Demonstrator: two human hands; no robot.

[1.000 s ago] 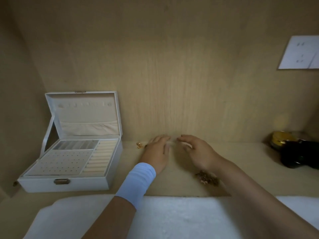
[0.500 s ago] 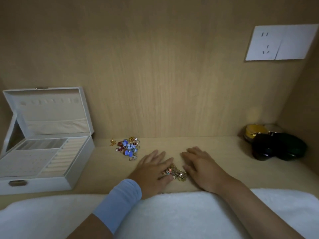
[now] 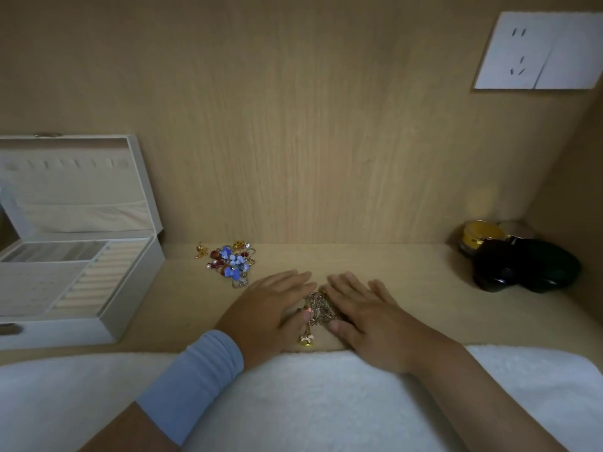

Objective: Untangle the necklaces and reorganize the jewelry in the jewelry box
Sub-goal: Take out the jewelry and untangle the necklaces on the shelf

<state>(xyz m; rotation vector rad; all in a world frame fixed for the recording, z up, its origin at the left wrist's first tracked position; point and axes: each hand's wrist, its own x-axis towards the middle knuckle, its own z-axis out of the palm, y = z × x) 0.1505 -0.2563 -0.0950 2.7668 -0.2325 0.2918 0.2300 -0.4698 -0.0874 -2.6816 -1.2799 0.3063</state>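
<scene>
1. The left hand lies palm down at the lower centre of the frame, fingers straight and close together, its thumb touching the tangled necklaces.
2. The right hand lies flat just right of it, fingers straight and slightly spread, its inner edge against the same tangle.
3. The tangled necklaces sit on the wooden shelf between the two hands; a small yellow-and-white pendant trails toward the bottom of the frame, beside the edge of the white towel.
4. A pile of coloured jewelry, blue, red and gold, lies left of centre, near the left fingertips but apart from them.
5. The white jewelry box stands open at the left edge, lid upright, well apart from the necklaces.
6. A light blue wristband wraps the left wrist.
7. Dark jars and a yellow one stand at the right; a white wall socket is at the upper right.
</scene>
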